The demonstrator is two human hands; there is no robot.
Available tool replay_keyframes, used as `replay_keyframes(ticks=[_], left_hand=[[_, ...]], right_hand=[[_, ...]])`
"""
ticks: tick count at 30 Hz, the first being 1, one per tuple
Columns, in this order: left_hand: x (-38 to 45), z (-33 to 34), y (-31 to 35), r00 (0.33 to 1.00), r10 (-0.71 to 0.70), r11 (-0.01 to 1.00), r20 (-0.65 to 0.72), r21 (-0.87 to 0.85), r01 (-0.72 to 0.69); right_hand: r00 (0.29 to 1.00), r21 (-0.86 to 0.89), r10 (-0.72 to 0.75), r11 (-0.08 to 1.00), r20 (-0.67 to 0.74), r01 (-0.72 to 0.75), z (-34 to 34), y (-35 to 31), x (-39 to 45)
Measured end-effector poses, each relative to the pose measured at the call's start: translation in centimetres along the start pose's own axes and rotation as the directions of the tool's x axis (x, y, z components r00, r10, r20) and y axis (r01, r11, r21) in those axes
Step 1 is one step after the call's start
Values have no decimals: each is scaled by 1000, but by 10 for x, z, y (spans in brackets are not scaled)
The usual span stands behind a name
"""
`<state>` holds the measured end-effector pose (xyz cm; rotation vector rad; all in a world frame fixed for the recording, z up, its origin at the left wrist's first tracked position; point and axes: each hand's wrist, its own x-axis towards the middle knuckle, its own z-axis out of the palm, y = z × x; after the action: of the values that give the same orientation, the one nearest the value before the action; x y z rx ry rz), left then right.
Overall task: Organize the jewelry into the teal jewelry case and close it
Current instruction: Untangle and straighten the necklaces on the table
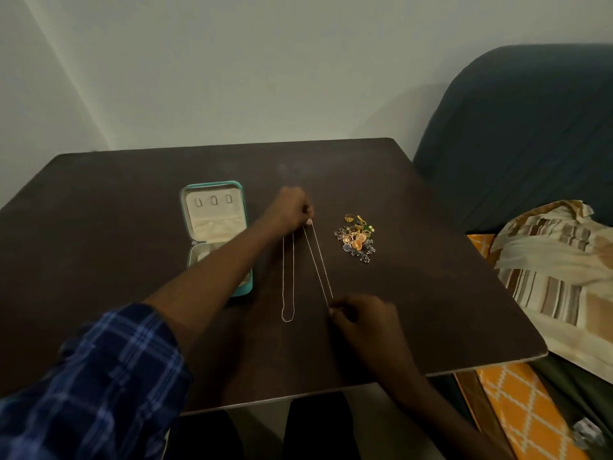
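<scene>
**Hands stretch a thin chain beside the open case**

Left hand (293,207) pinches the far end of a thin silver chain (317,260). Right hand (360,318) pinches the near end, so the chain is pulled straight over the brown table (132,210). A second chain (288,277) lies loose just beside it. The teal case (215,227) sits open to the left, partly under the left arm. A little pile of gold jewelry (356,237) waits on the right.

The two chains are very close. If the held one swings, it could catch the loose one and tangle. A hard pull might snap it.
</scene>
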<state>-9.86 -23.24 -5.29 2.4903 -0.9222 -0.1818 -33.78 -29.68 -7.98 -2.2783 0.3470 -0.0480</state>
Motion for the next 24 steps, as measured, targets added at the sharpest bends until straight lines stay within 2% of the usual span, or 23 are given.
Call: replay_keyframes(ticks=[8, 19, 24], left_hand=[[13, 4, -1, 999, 47, 999, 16, 12, -48], [18, 11, -7, 992, 115, 991, 47, 60, -118], [18, 13, -9, 993, 108, 992, 37, 59, -110]], right_hand=[[1000, -85, -14, 996, 14, 15, 1, -7, 7], [998, -234, -45, 972, -51, 32, 8, -8, 4], [995, -228, -82, 971, -51, 69, 7, -7, 0]])
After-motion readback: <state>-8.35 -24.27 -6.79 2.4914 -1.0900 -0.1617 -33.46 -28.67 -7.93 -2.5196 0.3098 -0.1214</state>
